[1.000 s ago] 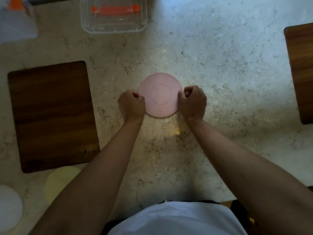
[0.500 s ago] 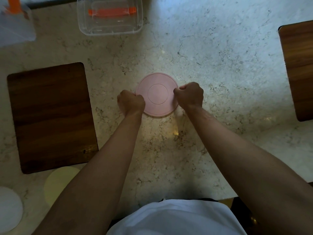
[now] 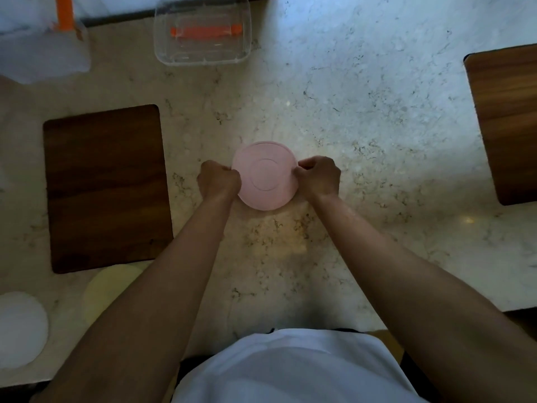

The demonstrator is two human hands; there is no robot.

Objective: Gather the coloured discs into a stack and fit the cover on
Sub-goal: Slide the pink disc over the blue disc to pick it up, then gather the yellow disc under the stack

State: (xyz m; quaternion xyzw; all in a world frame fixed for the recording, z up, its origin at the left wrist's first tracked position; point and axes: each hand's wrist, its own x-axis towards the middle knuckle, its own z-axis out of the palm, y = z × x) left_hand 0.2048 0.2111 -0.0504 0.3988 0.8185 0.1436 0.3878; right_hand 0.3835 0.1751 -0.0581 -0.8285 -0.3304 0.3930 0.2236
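Note:
A round pink disc [image 3: 266, 175] with a raised centre ring lies on the marble counter [image 3: 363, 126] in the middle. My left hand [image 3: 218, 181] grips its left edge with curled fingers. On the opposite side my right hand [image 3: 319, 177] pinches its right edge. A pale yellow disc [image 3: 109, 289] lies flat near the front left, partly hidden by my left forearm. Beside it at the far left edge is a white disc [image 3: 20, 330]. Whether anything lies beneath the pink disc is hidden.
A dark wooden board [image 3: 106, 187] lies left of the pink disc, another wooden board [image 3: 507, 123] at the right edge. A clear plastic box [image 3: 203, 30] with an orange handle stands at the back, a second translucent container [image 3: 40, 45] at the back left.
Both hands stay on the pink disc's edges; the right hand has shifted its fingers slightly up along the rim. The disc stays in place on the counter.

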